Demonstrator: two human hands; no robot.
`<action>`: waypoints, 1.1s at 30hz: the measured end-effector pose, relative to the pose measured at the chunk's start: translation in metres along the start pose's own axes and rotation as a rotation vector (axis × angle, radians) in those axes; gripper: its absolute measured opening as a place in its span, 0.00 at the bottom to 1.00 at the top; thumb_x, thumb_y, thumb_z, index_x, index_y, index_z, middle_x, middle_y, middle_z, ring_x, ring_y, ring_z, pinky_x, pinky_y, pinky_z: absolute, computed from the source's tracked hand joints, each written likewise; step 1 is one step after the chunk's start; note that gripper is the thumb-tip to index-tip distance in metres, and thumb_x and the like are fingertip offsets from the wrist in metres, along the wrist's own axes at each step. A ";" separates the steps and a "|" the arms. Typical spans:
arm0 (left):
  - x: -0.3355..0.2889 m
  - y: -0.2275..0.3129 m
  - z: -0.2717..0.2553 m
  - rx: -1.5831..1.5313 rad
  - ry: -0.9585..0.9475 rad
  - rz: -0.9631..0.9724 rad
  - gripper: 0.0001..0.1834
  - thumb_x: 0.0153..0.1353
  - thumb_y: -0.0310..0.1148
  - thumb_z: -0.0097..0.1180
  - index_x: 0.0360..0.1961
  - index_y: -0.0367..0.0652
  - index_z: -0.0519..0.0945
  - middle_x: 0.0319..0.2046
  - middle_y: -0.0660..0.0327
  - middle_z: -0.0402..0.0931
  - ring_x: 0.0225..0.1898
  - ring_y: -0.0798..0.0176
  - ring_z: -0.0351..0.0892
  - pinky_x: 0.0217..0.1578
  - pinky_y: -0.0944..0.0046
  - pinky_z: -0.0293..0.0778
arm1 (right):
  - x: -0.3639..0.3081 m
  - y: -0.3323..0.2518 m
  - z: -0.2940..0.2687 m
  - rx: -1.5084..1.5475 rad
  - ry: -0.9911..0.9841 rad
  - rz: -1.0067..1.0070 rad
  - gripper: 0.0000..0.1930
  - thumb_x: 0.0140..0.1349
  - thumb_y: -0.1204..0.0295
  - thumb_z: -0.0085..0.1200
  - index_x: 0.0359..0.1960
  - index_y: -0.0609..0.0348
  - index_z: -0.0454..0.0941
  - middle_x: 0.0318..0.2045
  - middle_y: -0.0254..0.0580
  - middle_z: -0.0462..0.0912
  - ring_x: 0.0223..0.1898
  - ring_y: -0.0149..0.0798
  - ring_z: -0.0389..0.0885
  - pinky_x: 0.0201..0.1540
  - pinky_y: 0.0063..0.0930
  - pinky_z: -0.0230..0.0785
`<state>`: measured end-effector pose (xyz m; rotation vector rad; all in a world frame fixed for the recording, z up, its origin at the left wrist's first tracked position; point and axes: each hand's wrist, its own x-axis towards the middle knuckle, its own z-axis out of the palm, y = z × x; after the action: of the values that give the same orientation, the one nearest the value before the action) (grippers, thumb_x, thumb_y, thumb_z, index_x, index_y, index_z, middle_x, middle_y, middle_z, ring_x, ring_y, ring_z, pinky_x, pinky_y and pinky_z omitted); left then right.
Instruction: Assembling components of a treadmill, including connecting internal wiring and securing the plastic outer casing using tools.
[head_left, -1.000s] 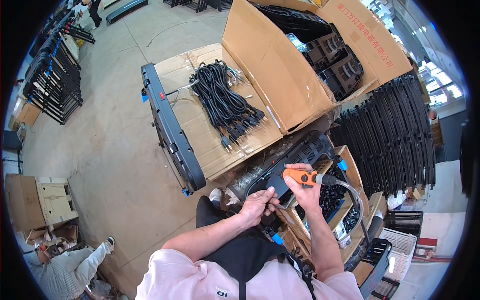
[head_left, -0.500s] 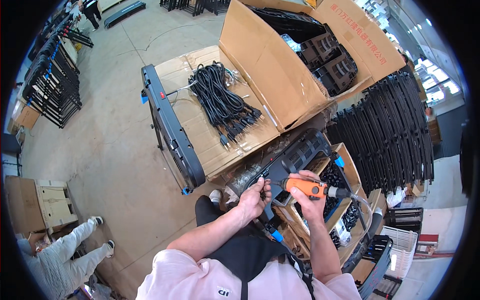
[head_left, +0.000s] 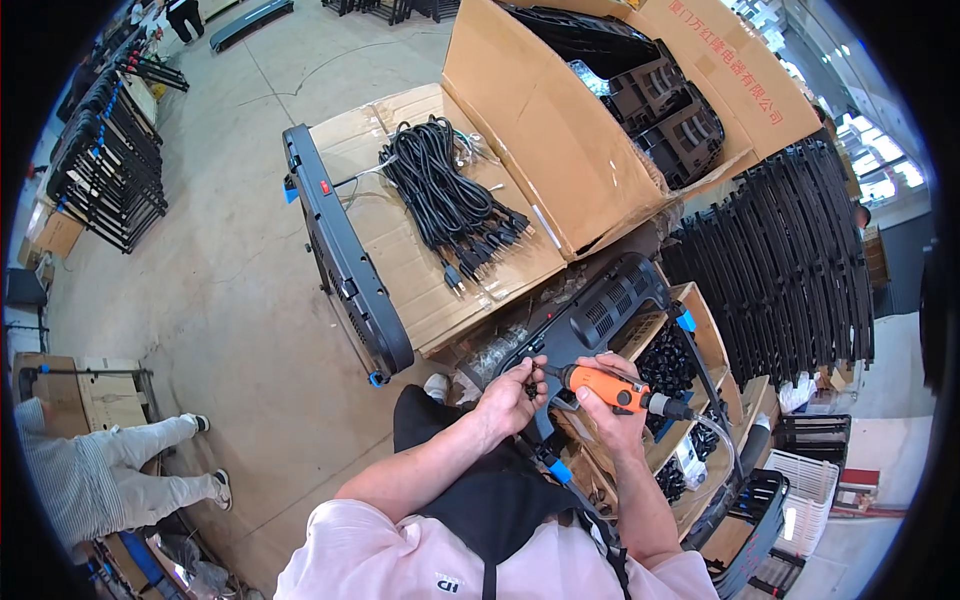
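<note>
Gripping an orange power screwdriver (head_left: pixel 606 389), the right hand (head_left: pixel 610 415) aims its tip leftward at the black vented panel (head_left: pixel 590 320); the left hand (head_left: pixel 510 395) pinches there, just beside the tip, panel's length running up-right.

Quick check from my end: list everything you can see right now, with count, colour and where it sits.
Orange power screwdriver: one, orange, in the right hand, tip against the black panel.
Black panel: one, black with vent slots, across the lap.
Long black part: one, black, left edge of the flat cardboard.
Flat cardboard: one sheet, brown, on the floor ahead.
Power cords: one bundle, black, on the cardboard.
Large carton: one, brown, open, black parts inside.
Curved black frames: one stack, black, right.
Small box of black pieces: one, brown, beside the right hand.
Other person's legs: light trousers, lower left.
Left hand: pinching at the panel.
Right hand: gripping the screwdriver.
</note>
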<state>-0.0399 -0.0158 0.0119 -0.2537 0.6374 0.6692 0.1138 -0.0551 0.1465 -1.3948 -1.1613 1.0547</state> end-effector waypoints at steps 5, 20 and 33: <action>-0.002 0.003 0.004 -0.020 -0.029 -0.012 0.15 0.81 0.43 0.48 0.55 0.48 0.81 0.31 0.70 0.74 0.31 0.68 0.73 0.35 0.66 0.73 | 0.004 0.008 0.004 -0.011 0.000 0.010 0.29 0.60 0.81 0.67 0.62 0.63 0.70 0.56 0.53 0.84 0.60 0.42 0.82 0.66 0.39 0.74; 0.001 0.002 0.001 -0.071 -0.051 -0.005 0.13 0.79 0.36 0.52 0.59 0.49 0.79 0.33 0.70 0.76 0.33 0.68 0.74 0.37 0.66 0.73 | 0.021 0.009 0.018 -0.158 -0.061 0.003 0.27 0.62 0.81 0.66 0.62 0.63 0.70 0.57 0.49 0.83 0.61 0.39 0.81 0.67 0.37 0.72; -0.011 -0.003 0.017 0.074 -0.016 -0.134 0.16 0.82 0.34 0.43 0.60 0.37 0.77 0.51 0.56 0.81 0.49 0.59 0.85 0.53 0.57 0.85 | 0.035 0.013 0.031 -0.186 -0.083 0.014 0.18 0.59 0.80 0.69 0.51 0.62 0.79 0.55 0.53 0.85 0.57 0.42 0.85 0.62 0.36 0.77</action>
<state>-0.0371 -0.0163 0.0319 -0.2198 0.6225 0.5176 0.0907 -0.0163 0.1288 -1.5168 -1.3399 1.0435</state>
